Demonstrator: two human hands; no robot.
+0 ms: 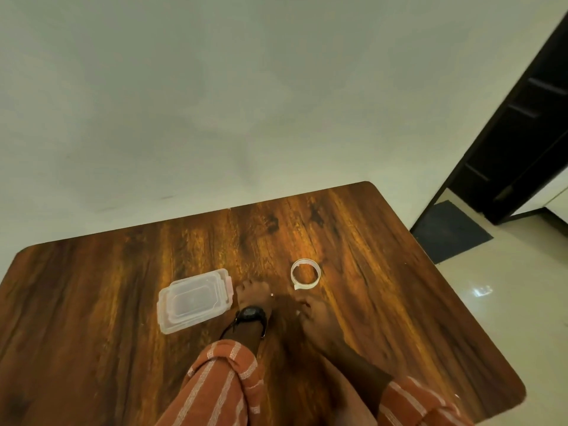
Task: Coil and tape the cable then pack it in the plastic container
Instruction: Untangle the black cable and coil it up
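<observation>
A clear plastic container [193, 301] with its lid on lies on the wooden table [92, 287], left of centre. A roll of clear tape [305, 274] lies flat to the right of it. My left hand [252, 294], a black watch on its wrist, rests palm down just right of the container. My right hand [311, 309] is low over the table below the tape. Between the hands is a dark blurred shape [284, 315] with a small pale tip [272, 294], perhaps the cable. Whether either hand grips it is unclear.
The table's far edge meets a pale wall. Its right edge drops to a tiled floor with a dark mat [451, 232] and a dark door frame [522, 133]. Striped orange sleeves [221, 385] cover both forearms at the near edge.
</observation>
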